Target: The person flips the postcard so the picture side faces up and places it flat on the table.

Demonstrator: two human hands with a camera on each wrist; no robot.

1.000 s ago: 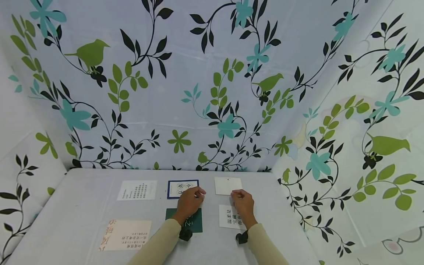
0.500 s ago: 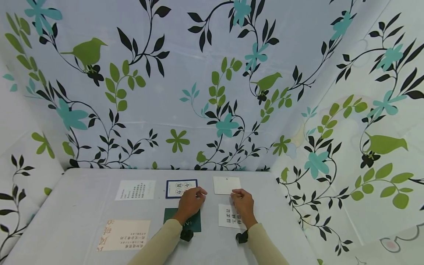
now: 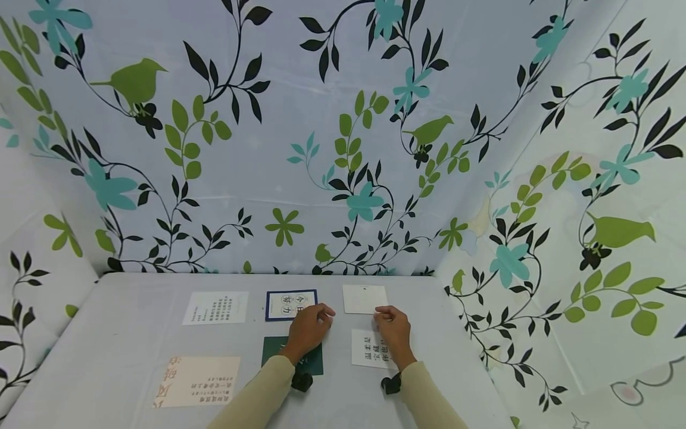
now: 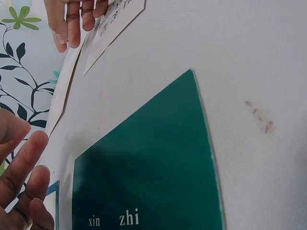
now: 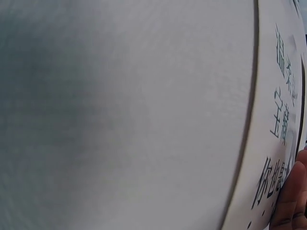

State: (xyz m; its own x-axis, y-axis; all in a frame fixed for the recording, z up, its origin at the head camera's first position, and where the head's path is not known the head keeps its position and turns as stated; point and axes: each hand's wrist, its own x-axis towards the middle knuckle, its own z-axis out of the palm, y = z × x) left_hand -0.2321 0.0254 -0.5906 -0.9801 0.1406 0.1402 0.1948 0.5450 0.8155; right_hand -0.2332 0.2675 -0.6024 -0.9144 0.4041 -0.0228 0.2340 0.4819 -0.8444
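Note:
My left hand (image 3: 309, 330) is held over a dark green card (image 3: 309, 364) and the lower right of a blue-bordered card (image 3: 290, 298). Its fingers are loosely bent with nothing between them, as the left wrist view shows. On the right, my other hand (image 3: 393, 333) partly covers a white card with black lettering (image 3: 367, 349). Its fingertips come close to the lower edge of a plain cream card (image 3: 364, 299); whether they touch it I cannot tell. In the left wrist view the right hand's fingers (image 4: 73, 28) hang relaxed and hold nothing.
Farther left lie a white card with small text (image 3: 216, 308) and a beige card with reddish characters (image 3: 196, 381). The white-covered table (image 3: 107, 351) meets a patterned cloth (image 3: 257, 179) behind and at the sides. A black wrist device (image 3: 302, 382) sits at each sleeve.
The head view has turned slightly, so the cards and the backdrop sit a little farther left in it. Both hands keep nearly the same pose, and no card has visibly moved on the table.

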